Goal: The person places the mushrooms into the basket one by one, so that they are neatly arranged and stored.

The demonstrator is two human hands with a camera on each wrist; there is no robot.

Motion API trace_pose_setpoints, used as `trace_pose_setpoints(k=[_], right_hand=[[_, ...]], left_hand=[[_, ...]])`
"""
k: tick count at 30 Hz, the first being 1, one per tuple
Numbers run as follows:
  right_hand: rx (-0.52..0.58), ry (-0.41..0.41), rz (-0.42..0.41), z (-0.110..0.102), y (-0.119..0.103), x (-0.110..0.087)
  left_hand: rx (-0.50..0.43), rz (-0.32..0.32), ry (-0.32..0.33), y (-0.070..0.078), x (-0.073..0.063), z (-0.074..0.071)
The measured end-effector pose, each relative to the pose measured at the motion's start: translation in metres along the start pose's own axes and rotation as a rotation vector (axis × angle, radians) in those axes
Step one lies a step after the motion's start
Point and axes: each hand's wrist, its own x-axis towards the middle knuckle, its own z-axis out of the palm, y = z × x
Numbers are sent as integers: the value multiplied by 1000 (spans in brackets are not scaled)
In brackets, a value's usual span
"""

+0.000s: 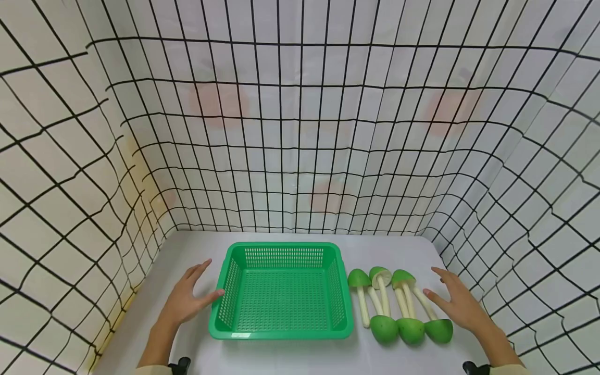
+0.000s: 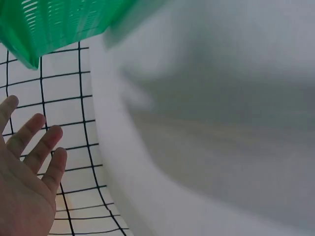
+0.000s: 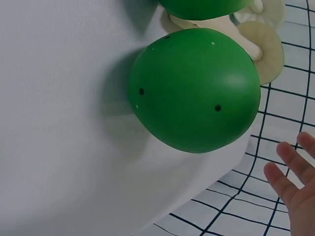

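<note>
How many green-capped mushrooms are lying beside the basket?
6, all right of the basket, by cap position: far-left mushroom, far-middle mushroom, far-right mushroom; near-left mushroom, near-middle mushroom, near-right mushroom. None appears hidden.

You seem to be in a screened booth, its white table (image 1: pixel 394 251) enclosed on three sides by black-gridded white sheeting (image 1: pixel 289 133).

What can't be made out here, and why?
Head: whether the left hand touches the green basket; its thumb covers that spot.
Left wrist: part of that hand, cut by the left edge; part of the basket, by the top; a greyish patch, too blurred to identify.
Right wrist: part of the right hand, cut by the right edge; the upper mushroom cap, by the top.
</note>
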Motion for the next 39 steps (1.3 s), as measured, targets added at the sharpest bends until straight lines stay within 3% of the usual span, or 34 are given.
trace_pose_setpoints(k=[8,16,25,32,39], right_hand=[[37,14,13,7,0,2],[52,-33,88,11,-1,0],[69,-92,172,29,14,2],[98,-100,207,36,11,4],[126,-143,214,36,12,8]], left_hand=[[-78,-22,3,4,-2,16],[-129,-65,-19,6,-3,28],[-216,-33,22,8,-8,39],[-261,14,36,10,-8,39],[-335,-17,-9,16,-3,34]])
